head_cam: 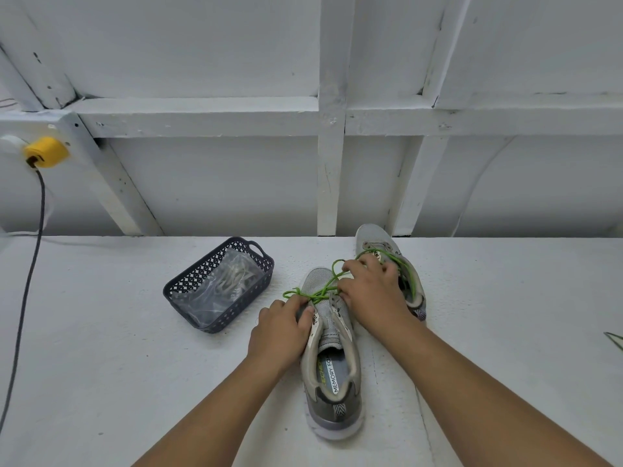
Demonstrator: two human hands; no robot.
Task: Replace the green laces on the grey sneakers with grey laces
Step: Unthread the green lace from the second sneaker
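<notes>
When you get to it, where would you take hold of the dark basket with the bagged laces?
Probably the loop handle on the basket's far short end, reached from above with the left hand. It stands proud of the rim, while the latticed walls are low and the plastic bag fills the inside.

Both hands (337, 308) on the green lace (323, 289) over the near grey sneaker (332, 372).

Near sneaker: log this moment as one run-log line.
stage: unlacing | left hand: grips near sneaker | right hand: pulls green lace | far sneaker: green-laced | basket: bagged laces
</notes>
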